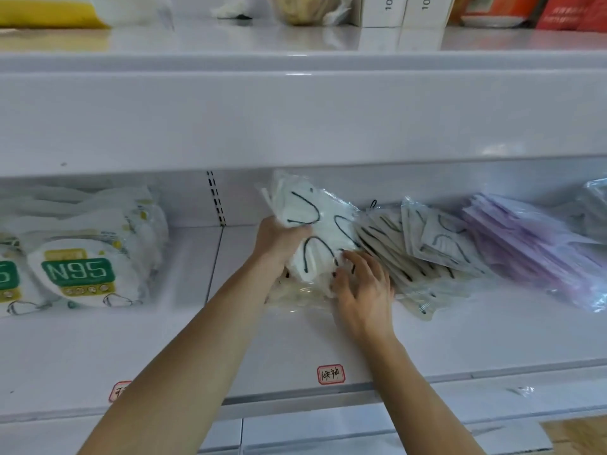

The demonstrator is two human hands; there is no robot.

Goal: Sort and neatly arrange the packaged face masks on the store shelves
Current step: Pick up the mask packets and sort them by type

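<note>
While the white masks with black ear loops (315, 224) sit bunched upright at the middle of the lower shelf (328, 343), I judge the step in hand to be squaring this bundle before it joins its row. My left hand (279, 244) has its grip curled around the left edge of the bundle, holding it tilted. My right hand (361, 287) lies with fingers spread and fairly straight against the bundle's lower front, pressing rather than clasping, so that grip is apart.

Next, I think, the packets need tapping even along their bottom edges, then leaning back beside the slumped packets of the same kind (427, 247) just to the right. The clear wrappers look slippery, so a firm two-sided hold seems wise.

As for what each bay holds: left of the slotted divider (216, 201) stand N95 packs (78, 274), stacked several deep. Right of it come the bundle, the slumped row, then a fanned stack of lilac mask packets (532, 241), overlapping. A handwritten red-bordered label (331, 374) marks the shelf's front edge.
</note>
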